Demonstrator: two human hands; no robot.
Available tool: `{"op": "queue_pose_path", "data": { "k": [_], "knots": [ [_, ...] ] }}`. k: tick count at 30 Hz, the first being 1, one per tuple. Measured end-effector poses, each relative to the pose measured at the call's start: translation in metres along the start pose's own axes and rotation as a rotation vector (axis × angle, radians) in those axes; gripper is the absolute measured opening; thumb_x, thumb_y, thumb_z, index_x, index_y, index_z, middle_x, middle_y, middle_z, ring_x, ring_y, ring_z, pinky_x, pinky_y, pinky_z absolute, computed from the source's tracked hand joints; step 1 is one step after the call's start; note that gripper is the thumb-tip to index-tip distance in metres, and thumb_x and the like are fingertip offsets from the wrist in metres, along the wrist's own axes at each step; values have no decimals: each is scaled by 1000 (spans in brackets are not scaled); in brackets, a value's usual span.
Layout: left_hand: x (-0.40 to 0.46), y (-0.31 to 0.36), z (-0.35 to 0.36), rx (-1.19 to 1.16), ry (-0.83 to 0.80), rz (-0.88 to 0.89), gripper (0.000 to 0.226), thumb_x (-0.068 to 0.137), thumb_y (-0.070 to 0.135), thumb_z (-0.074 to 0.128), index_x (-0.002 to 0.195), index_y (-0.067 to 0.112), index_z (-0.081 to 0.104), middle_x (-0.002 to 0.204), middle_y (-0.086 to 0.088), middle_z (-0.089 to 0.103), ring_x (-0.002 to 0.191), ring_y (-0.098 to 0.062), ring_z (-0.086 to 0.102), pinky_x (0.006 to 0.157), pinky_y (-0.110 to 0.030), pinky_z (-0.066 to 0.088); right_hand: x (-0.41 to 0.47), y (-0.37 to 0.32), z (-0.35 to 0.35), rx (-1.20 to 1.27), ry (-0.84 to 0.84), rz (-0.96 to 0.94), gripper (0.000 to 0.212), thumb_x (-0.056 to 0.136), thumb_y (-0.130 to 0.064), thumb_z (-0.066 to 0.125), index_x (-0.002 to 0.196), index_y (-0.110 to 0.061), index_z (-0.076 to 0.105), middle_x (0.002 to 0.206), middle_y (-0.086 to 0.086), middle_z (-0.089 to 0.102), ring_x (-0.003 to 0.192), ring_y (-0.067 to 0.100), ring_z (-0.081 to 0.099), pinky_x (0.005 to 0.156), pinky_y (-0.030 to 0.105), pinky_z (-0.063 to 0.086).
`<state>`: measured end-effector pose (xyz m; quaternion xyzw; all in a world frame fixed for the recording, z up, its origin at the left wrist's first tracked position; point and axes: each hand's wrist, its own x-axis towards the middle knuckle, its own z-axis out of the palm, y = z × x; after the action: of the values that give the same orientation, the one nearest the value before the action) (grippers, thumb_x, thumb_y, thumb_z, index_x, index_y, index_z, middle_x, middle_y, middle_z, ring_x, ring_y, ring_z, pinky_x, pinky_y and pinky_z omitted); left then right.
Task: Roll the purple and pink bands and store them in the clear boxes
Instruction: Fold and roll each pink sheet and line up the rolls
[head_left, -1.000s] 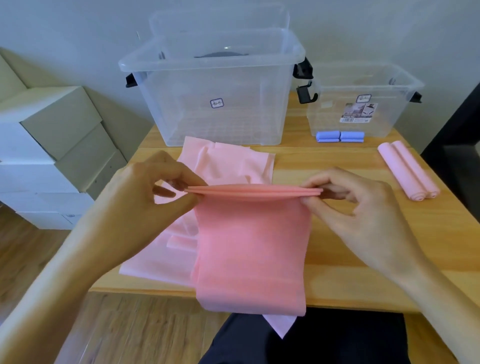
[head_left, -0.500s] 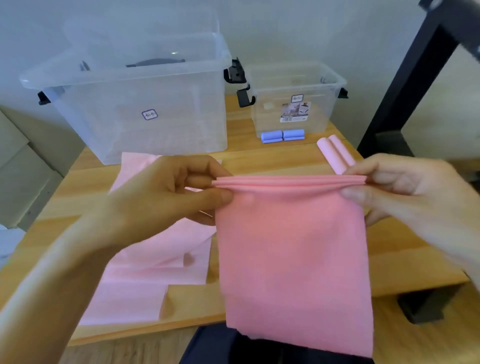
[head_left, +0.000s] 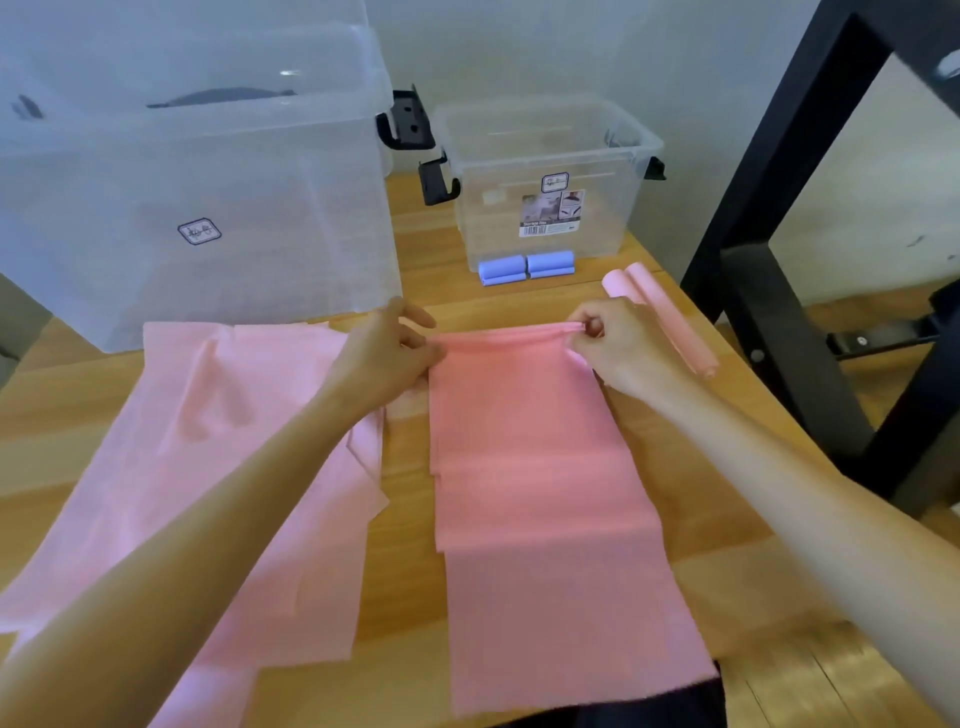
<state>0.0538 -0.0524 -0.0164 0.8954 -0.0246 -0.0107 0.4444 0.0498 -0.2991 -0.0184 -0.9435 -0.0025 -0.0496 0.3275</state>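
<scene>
Clear boxes (head_left: 545, 171) (purple rolls (head_left: 525, 267) outside)

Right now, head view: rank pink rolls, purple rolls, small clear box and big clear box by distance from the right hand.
From the right hand:
1. Pink rolls, just right of it.
2. Purple rolls, behind it, slightly left.
3. Small clear box, directly behind the purple rolls.
4. Big clear box, far left.

Soft, even indoor light, faint shadows, slight overall blur, and wide-angle bending toward the edges.
</scene>
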Motion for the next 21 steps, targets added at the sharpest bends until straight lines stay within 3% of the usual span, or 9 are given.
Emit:
{"op": "queue_pose_path", "data": {
  "k": [4, 8, 12, 15, 18, 21],
  "knots": [
    [23, 4, 4, 53, 84, 47, 19, 89, 10, 67, 98, 14, 51, 80, -8, 74, 61, -23, 68, 66, -37, 57, 27, 2, 13, -120, 85, 13, 12, 98, -23, 52, 93, -19, 63, 96, 3, 63, 95, 26, 58, 68, 33, 41],
    [42, 1, 8, 66, 145, 82, 3, 89, 11, 66, 90, 13, 64, 83, -6, 71, 60, -18, 65, 60, -37, 58, 49, 0, 19, -140, 141, 14, 18, 100, -25, 52, 99, -12, 63, 99, 10, 66, 103, 30, 55, 71, 38, 44],
    [58, -5, 13, 112, 215, 144, 8, 90, 13, 65, 87, 20, 68, 83, 3, 67, 64, -5, 57, 62, -24, 51, 61, -2, 23, -81, 177, 15, 14, 97, -19, 55, 105, -10, 62, 103, 10, 67, 100, 33, 59, 76, 42, 48],
    [63, -5, 14, 167, 244, 149, 9, 91, 13, 63, 92, 19, 70, 85, 6, 65, 67, -1, 55, 58, -7, 39, 56, -5, 23, -52, 176, -23, 35, 92, -12, 58, 127, -13, 55, 126, 9, 57, 109, 31, 57, 87, 44, 49],
    [62, -6, 14, 279, 209, 181, 14, 91, 17, 63, 103, 13, 70, 103, -2, 67, 74, -12, 58, 71, -23, 47, 42, -3, 27, -135, 216, -123, 35, 91, -13, 61, 126, -14, 58, 131, 4, 47, 104, 27, 56, 79, 43, 51],
    [56, -7, 17, 419, 122, 209, 36, 90, 24, 67, 123, 10, 65, 125, -9, 54, 88, -25, 64, 88, -40, 51, 32, 3, 34, -232, 176, -257, 29, 93, -20, 62, 121, -14, 68, 132, 1, 56, 112, 26, 52, 92, 36, 45]
  ]
}}
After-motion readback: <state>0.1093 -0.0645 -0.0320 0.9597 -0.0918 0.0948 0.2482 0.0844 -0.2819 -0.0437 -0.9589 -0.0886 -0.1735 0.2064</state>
